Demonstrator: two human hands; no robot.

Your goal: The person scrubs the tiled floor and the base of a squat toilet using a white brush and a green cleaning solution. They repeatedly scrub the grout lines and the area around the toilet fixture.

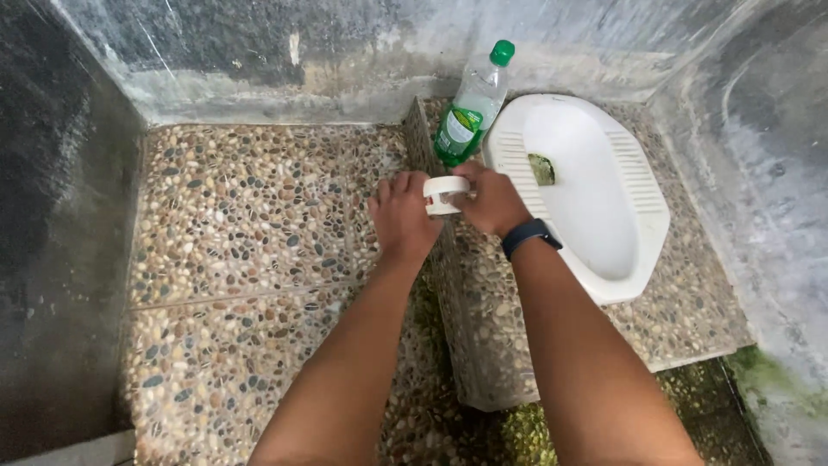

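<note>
- Small white round container (446, 194), near the centre of the frame, gripped between both hands above the edge of a raised pebbled step (509, 345).
- Left hand (402, 216) curled around the container's left side, fingers bent and closed against it, knuckles toward the camera.
- Right hand (493, 200) closed on the container's right side, fingers wrapped out of view behind it; dark wristband (529, 236) on that wrist.
- Just above the hands, a clear plastic bottle (473, 105) with green cap and green label, leaning to the right, base close to the right hand; contact with it not clear.
- To the right of the bottle, a white squat toilet pan (604, 198) set into the raised step, with a dark greenish patch inside near its upper end.
- On the left half of the frame, a lower pebble-mosaic floor (241, 250).
- Along the top and right edge, stained grey concrete walls (759, 155); green growth at the lower right corner.
</note>
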